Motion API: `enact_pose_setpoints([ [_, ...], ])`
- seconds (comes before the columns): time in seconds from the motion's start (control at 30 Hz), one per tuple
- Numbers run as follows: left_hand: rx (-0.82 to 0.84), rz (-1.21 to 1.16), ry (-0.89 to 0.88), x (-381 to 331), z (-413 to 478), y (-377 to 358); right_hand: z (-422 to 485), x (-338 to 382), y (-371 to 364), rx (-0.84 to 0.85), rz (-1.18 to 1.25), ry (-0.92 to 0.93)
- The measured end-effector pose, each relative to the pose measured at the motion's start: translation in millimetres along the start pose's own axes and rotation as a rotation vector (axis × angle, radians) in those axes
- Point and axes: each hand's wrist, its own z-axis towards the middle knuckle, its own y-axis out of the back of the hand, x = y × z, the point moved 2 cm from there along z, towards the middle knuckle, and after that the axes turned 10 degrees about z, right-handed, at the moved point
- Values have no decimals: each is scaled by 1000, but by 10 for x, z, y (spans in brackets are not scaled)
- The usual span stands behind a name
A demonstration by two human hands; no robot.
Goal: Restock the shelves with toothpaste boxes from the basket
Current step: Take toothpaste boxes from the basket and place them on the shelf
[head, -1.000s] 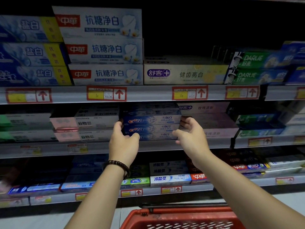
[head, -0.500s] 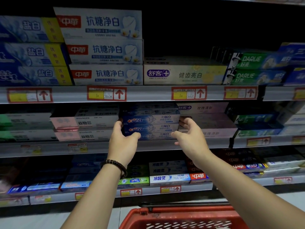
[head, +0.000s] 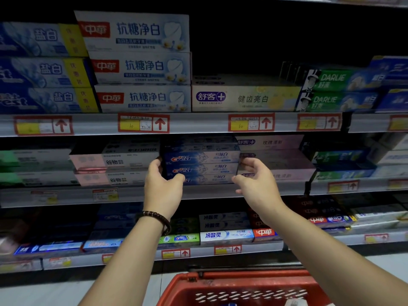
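**Squaring a restocked stack.** The stack of blue cardboard Crest toothpaste boxes (head: pixel 202 167) stands at the front edge of the grey metal middle shelf (head: pixel 66 196). It sits between pink-and-white boxes (head: pixel 106 162) on its left and pale lilac boxes (head: pixel 282 160) on its right.

The left hand (head: pixel 162 184) wraps the stack's left end, thumb across the front of the lowest box and fingers curved into the gap beside it. The right hand (head: pixel 256 184) hovers at the right end with fingers apart and loosely bent; whether they touch the cardboard cannot be told.

To finish well, both palms should probably press inward evenly. They can then nudge the faces flush with the shelf's front edge, labels outward, without dragging the neighbours.

Counts:
- three Crest fronts showing in the stack
- three white-and-red boxes (head: pixel 141 65) and two green Darlie boxes (head: pixel 340 89) on the shelf above
- two hands
- one dark beaded bracelet (head: pixel 157 217)
- one red perforated plastic basket (head: pixel 220 281) at the lower edge of view, its contents too cropped to count
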Motion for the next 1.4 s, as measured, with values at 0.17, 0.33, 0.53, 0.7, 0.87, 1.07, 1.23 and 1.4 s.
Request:
enact_pose_setpoints([
  [0.17,11,-9,29,20,-82,28,-102,10,54,-25,41,-33],
  [0.33,70,-23,81,-6,-243,61,-266,51,115,-37,48,-54],
  [0.53,148,-28,140,-171,-518,89,-566,138,246,-19,54,-73],
  [0.7,216,-30,152,-322,-776,144,-823,251,429,-1,58,-72],
  [0.87,251,16,125,-420,-1139,222,-1075,345,577,2,65,-62],
  [1.07,306,62,124,-368,-1526,222,-1357,457,719,38,88,-72],
  [1.23,308,121,60,-380,-1717,242,-1552,571,905,42,96,-52],
  [1.4,311,114,29,-414,-1956,279,-1765,623,1039,43,121,-44],
])
